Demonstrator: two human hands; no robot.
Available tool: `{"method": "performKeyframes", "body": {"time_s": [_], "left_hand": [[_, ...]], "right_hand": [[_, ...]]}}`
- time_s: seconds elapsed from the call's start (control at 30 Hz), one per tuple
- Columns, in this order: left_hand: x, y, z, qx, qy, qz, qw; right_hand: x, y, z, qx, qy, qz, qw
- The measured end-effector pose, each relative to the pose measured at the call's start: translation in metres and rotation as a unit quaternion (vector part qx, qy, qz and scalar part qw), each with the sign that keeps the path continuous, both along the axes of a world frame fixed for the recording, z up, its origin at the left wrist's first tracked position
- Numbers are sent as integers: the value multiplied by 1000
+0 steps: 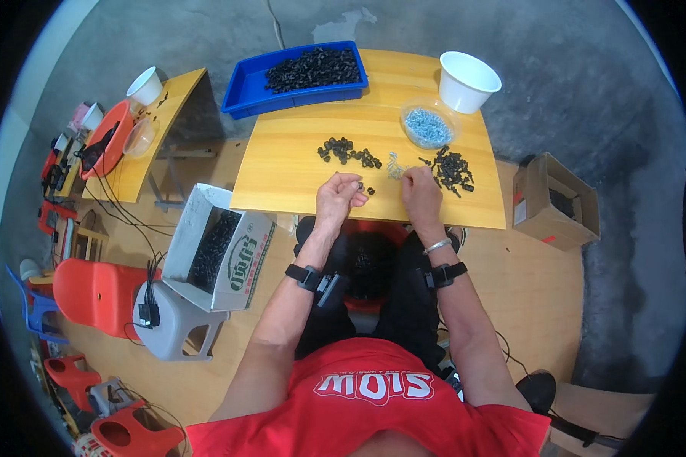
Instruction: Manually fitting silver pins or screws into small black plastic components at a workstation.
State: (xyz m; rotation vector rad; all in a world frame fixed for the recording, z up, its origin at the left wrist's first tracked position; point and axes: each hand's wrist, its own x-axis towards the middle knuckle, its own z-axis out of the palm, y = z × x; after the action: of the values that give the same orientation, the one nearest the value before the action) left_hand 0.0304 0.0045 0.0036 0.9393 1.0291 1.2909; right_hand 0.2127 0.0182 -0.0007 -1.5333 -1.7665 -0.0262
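My left hand [338,201] is closed in a pinch near the front of the wooden table [274,167], with a small black round part [360,186] at its fingertips. Another black part [370,191] lies just right of those fingers. Beyond this hand is a loose pile of black round parts [343,150]. My right hand [422,198] has its fingers drawn together, and what they hold, if anything, is hidden. A few silvery screws [394,165] lie beside its fingertips. To its right spreads a heap of longer black pieces [453,169].
A clear bowl of bluish screws [427,127] and a white tub [469,82] stand at the back right. The blue tray [240,91] at the back left holds many black parts. Cardboard boxes [556,202] flank the table, and a grey stool [171,335] stands left.
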Motion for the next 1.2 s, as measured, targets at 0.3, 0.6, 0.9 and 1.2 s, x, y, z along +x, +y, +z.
{"method": "performKeyframes", "body": {"time_s": [0.3, 0.6, 0.9, 1.2], "left_hand": [[0, 0, -3, 0, -6, -2, 1000], [-1, 2, -6, 7, -14, -4, 1000], [-2, -1, 0, -9, -8, -17, 1000], [-13, 3, -4, -32, -57, -70, 995]], "right_hand": [[-1, -2, 4, 0, -1, 31, 1000], [1, -18, 5, 33, 44, 28, 998], [2, -13, 0, -15, 40, 12, 999], [-37, -18, 19, -215, 406, 218, 861]]}}
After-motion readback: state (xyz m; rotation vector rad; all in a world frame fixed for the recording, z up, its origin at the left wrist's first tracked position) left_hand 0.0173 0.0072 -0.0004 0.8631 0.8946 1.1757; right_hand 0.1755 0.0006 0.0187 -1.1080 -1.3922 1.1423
